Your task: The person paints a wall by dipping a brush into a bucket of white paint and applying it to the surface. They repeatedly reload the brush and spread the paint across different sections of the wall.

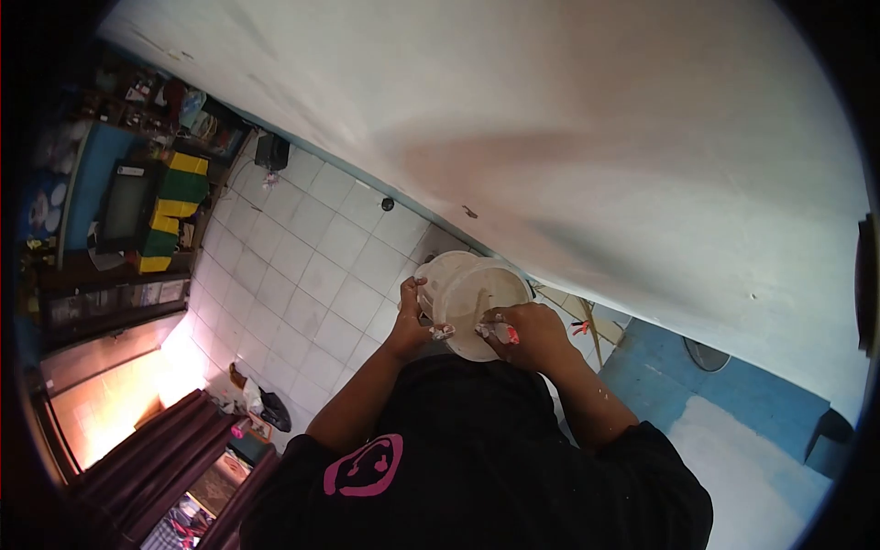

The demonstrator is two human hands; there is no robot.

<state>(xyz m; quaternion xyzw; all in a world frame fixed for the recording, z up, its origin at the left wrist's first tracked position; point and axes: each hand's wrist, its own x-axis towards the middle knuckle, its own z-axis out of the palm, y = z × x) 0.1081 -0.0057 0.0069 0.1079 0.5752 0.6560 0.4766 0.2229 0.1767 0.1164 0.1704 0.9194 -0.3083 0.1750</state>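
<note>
Two whitish round tubs overlap in front of my body, a rear one (445,268) and a nearer one (516,280) whose open top faces me. My left hand (412,316) is at their left side, its fingers curled round the rim and something whitish at the thumb. At the right side of the nearer tub, my right hand (524,334) is closed on a small tool with a red part (512,335), most of it hidden by the fingers. Whitish smears cover the fingertips of both hands.
A large pale wall (642,165) rises beyond the tubs. White floor tiles (312,266) lie left, with a small black round object (387,204) near the wall. Red-handled pliers or a similar tool (579,326) lie right. Shelves and a television (124,206) stand far left.
</note>
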